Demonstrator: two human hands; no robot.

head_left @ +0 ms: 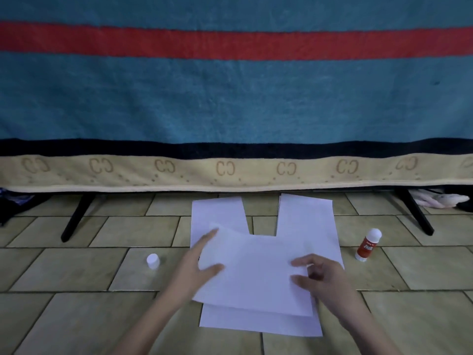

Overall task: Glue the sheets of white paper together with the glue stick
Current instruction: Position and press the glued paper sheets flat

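Several white paper sheets lie overlapped on the tiled floor. The top sheet (256, 272) is slightly lifted at its left edge. My left hand (197, 265) holds that edge, thumb on top and fingers beneath. My right hand (320, 275) rests on the sheet's right part with its fingers loosely curled. Two other sheets stick out behind, a left sheet (217, 213) and a right sheet (307, 221). Another sheet (256, 325) shows underneath at the front. The red and white glue stick (368, 244) lies uncapped on the floor to the right. Its white cap (153, 261) stands to the left.
A bed draped with a teal, red-striped blanket (230, 98) fills the background, its black legs (76, 216) on the tiled floor (76, 265). Cloth bundles (435, 199) lie under the bed at the far right and far left.
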